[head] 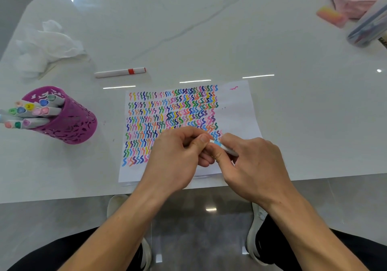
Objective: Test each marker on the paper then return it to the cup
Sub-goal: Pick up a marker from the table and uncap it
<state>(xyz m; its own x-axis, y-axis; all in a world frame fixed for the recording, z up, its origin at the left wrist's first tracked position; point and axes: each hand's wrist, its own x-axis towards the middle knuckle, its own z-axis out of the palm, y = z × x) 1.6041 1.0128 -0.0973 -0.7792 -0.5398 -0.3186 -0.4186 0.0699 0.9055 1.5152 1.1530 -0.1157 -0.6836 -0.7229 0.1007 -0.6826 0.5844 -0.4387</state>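
2 hands are pinched on 1 white, blue-banded marker (227, 149) held crosswise over squiggled white paper (236, 103): left hand (176, 157) at cap, right hand (251, 162) on barrel; purple perforated cup (71, 122) is placed well leftward, nearer left hand.

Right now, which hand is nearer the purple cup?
Left. The left hand is over the paper, right of the purple cup; the right hand lies farther right beyond it. Both grip the blue-banded marker.
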